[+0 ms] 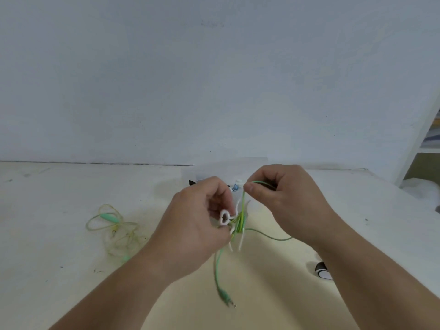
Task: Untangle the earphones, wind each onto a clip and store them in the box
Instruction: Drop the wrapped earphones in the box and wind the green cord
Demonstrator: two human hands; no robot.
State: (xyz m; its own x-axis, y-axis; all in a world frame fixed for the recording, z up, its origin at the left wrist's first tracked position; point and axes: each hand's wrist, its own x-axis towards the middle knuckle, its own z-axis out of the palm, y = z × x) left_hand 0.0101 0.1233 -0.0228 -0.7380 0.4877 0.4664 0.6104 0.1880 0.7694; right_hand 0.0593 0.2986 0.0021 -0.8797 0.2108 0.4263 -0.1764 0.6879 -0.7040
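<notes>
Fingers [252, 188] of the right hand [283, 201] pinch the green cable [243, 206] taut, near upright above the white clip [224, 217]; the left hand [197, 222] grips that clip.

So the left hand [200, 222] covers a good chunk of the white clip [224, 217], and the wound part of the green cable [243, 203] is too bunched up to count turns. The cable's upper end disappears inside the right hand [281, 198]. Behind both hands there's a small black thing [192, 182] and a blue-and-white bit [235, 186], way too covered to name. A black-and-white object [321, 270] sits half behind the right forearm [357, 270]. The shelf [426, 144] gets chopped by the right edge.
</notes>
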